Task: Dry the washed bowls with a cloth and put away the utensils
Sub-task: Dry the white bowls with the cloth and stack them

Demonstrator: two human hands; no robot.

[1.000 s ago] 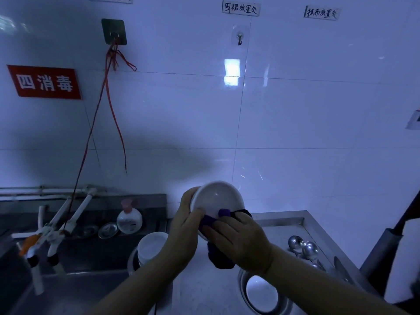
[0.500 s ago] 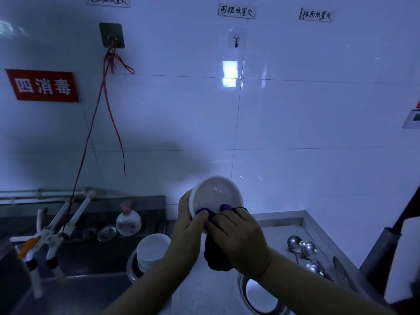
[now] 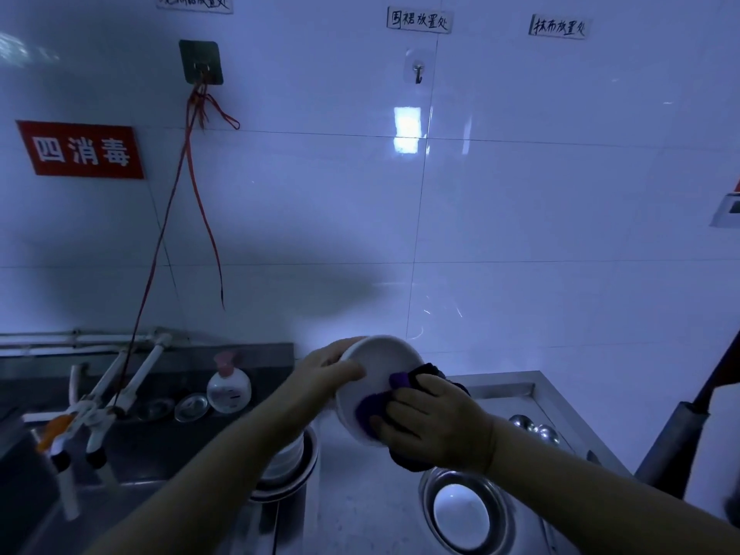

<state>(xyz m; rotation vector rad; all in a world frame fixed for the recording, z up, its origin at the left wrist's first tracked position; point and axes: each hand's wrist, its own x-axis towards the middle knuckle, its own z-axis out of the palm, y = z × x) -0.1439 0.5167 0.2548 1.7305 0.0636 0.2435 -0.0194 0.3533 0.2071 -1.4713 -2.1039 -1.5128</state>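
A person held a white bowl (image 3: pixel 376 378) tilted on edge above the steel counter (image 3: pixel 360 494), its hollow facing them; the left hand (image 3: pixel 320 374) gripped the far-left rim, fingers curled behind, thumb across the inside; the right hand (image 3: pixel 436 422) pressed a purple cloth (image 3: pixel 374 406) into the lower right of the hollow, fingers closed on it; spoons (image 3: pixel 534 428) lay right, beyond that hand, likely nearer it.

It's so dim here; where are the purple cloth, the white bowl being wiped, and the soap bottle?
Purple cloth (image 3: pixel 374 408): head view, bunched fold.
White round bowl (image 3: pixel 380 362): head view, inner surface.
White pump soap bottle (image 3: pixel 228 388): head view, body.
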